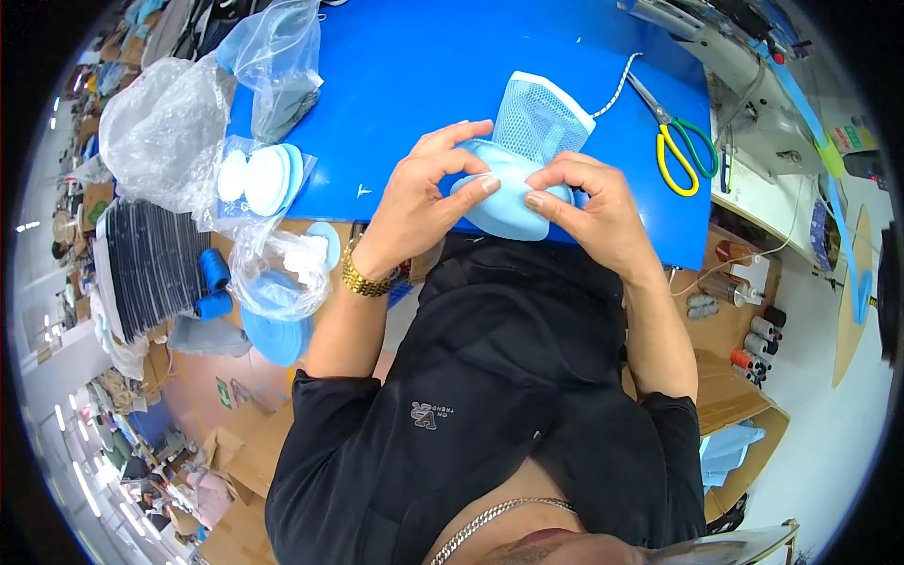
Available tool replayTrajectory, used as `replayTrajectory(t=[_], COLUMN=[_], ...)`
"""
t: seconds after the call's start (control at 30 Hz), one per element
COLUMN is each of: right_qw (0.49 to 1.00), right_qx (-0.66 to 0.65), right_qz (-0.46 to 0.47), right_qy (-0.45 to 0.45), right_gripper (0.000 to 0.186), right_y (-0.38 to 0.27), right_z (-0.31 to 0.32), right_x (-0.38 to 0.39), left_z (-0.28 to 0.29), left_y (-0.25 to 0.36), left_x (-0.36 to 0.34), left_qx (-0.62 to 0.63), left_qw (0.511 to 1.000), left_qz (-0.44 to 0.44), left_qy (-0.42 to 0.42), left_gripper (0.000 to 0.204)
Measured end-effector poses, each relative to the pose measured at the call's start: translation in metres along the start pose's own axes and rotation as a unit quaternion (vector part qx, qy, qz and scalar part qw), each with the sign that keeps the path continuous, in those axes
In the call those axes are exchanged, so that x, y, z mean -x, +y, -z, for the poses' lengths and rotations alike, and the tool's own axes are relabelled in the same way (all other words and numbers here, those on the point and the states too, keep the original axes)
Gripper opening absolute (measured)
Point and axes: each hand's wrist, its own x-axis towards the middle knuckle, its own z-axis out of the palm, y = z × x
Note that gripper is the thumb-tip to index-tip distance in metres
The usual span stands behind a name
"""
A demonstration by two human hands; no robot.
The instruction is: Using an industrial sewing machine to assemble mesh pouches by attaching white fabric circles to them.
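Note:
Before me at the table's near edge is a light blue mesh pouch (pixel 543 115) with a smooth, rounded fabric end (pixel 508 209) turned toward me. A white band edges its far opening, and a speckled cord (pixel 617 89) trails from that corner. My left hand (pixel 428 184) pinches the fabric end between thumb and fingers on its left side. Opposite it, my right hand (pixel 589 202) grips the same fabric, thumb and fingertips pressed together. Right of the pouch lie scissors (pixel 676 141) with one yellow and one green handle loop.
A sewing machine (pixel 744 85) stands at the right. On the blue table's (pixel 405 56) left are clear plastic bags (pixel 169 132) and round white and blue pieces (pixel 268 179). Blue thread spools (pixel 214 271) and a dark stack (pixel 151 268) sit farther left. Cardboard boxes (pixel 744 414) are below.

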Motion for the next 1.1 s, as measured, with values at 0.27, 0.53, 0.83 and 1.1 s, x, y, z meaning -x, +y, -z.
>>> replayTrajectory(t=[0.27,0.53,0.83,1.1], right_qw=[0.999,0.996,0.997,0.999], right_qx=[-0.045,-0.009,-0.026,0.047], right_qz=[-0.015,-0.083,-0.016,0.003], right_qy=[-0.023,-0.014,0.074,-0.005], right_gripper=[0.012,0.017,0.013,0.017], right_y=[0.002,-0.004,0.003,-0.011], right_z=[0.013,0.009,0.006,0.014], right_x=[0.005,0.005,0.011,0.003], left_z=[0.0,-0.008,-0.01,-0.007], left_y=[0.002,0.011,0.006,0.021], left_x=[-0.012,-0.014,-0.01,-0.016], left_qx=[0.059,0.053,0.153,-0.001], left_qw=[0.996,0.998,0.984,0.996], left_qz=[0.037,0.015,0.093,-0.024], left_qy=[-0.054,-0.01,-0.006,-0.08], left_gripper=[0.017,0.015,0.017,0.015])
